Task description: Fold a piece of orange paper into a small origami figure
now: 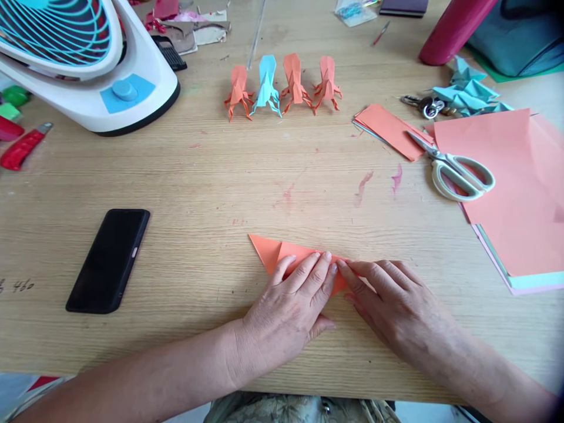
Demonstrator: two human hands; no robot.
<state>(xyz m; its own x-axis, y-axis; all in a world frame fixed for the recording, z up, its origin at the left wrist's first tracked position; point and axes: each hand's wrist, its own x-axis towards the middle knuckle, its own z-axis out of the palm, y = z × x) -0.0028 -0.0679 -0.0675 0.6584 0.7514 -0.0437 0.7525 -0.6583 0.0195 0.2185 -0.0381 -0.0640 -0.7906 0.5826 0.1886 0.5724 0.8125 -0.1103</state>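
A folded piece of orange paper point(265, 249) lies on the table in front of me, its pointed left end sticking out. My left hand point(291, 305) rests flat across it, fingers stretched out and pressing it down. At the paper's right end, my right hand point(392, 305) has its fingers bent close together, with the fingertips on the paper's edge. Both hands hide much of the paper's lower part. Further back stands a row of folded paper figures: an orange one point(238, 88), a blue one point(267, 85) and two more orange ones point(294, 79).
Left of my hands lies a black phone point(108, 261), with a white fan point(145, 76) behind it. On the right, scissors point(462, 173) rest on orange sheets point(511, 235) beside cut paper strips point(392, 130). A red-handled cutter point(22, 150) lies far left; a pink bottle point(456, 29) is at back right.
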